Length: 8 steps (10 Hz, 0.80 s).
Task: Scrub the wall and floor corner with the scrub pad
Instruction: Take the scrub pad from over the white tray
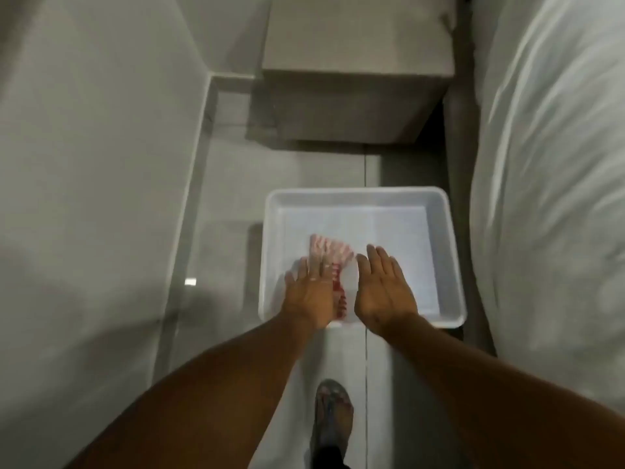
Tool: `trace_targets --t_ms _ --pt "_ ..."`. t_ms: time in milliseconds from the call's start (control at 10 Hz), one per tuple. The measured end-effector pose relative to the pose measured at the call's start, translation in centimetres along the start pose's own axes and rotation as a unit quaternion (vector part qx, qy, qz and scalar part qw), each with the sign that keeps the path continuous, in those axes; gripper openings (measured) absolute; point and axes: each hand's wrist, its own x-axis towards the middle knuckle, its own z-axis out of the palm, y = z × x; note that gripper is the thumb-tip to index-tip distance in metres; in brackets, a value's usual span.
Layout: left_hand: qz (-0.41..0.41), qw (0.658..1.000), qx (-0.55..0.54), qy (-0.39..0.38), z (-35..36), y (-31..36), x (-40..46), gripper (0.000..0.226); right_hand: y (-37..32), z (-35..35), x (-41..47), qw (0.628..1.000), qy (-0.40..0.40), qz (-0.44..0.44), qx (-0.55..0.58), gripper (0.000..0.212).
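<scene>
One scrub pad (pixel 329 265), one tub (pixel 358 195), two hands

You've got a white tub (pixel 449 252) on the floor: cabinet (pixel 355 96) beyond it, white bedding (pixel 548 181) to its right, your sandalled foot (pixel 333 414) nearest you.

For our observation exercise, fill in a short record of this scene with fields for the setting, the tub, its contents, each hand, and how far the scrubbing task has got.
setting: tiled floor between a wall and a bed
tub: white plastic tub on the floor
contents: red-and-white scrub pad lying inside
left hand: left hand open, fingers over the pad
right hand: right hand open, empty, beside the pad
foot: sandalled foot below the tub
task stage: corner not yet scrubbed; pad not yet gripped
</scene>
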Motion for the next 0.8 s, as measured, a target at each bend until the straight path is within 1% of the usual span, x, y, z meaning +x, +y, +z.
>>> trace_targets --t_ms 100,200,300,400,500,600,700,800 --pt "-0.004 0.999 -0.009 0.037 2.3 0.4 2.6 0.102 1.3 2.3 1.9 1.0 -0.009 -0.004 -0.026 0.076" --pt "-0.015 0.999 -0.023 0.037 3.7 0.9 4.1 0.102 1.6 3.6 2.9 0.999 -0.004 -0.009 -0.049 0.071" --pt "-0.017 0.994 -0.071 0.079 3.8 1.0 5.2 0.093 1.8 3.6 4.4 0.999 0.006 -0.006 -0.047 0.072" --pt "0.044 0.985 -0.113 0.123 2.4 0.3 4.6 0.068 0.9 3.3 3.5 0.999 0.024 -0.002 -0.033 0.072" --pt "0.032 0.971 -0.2 0.126 0.4 -0.3 2.4 0.067 -0.7 2.8 1.0 0.999 0.027 -0.021 0.008 0.071" --pt "0.018 0.944 -0.292 0.149 -2.2 -0.8 -4.7 0.053 -3.7 2.0 -3.9 0.998 0.051 -0.005 0.028 0.072" --pt "0.067 0.939 -0.278 0.19 -1.9 -3.5 -11.7 0.08 -7.7 3.1 -8.9 0.997 0.062 -0.024 0.042 0.075" --pt "0.024 0.922 -0.339 0.187 0.7 -7.3 -17.6 0.049 -12.6 5.0 -12.6 0.996 0.052 -0.043 0.062 0.077"
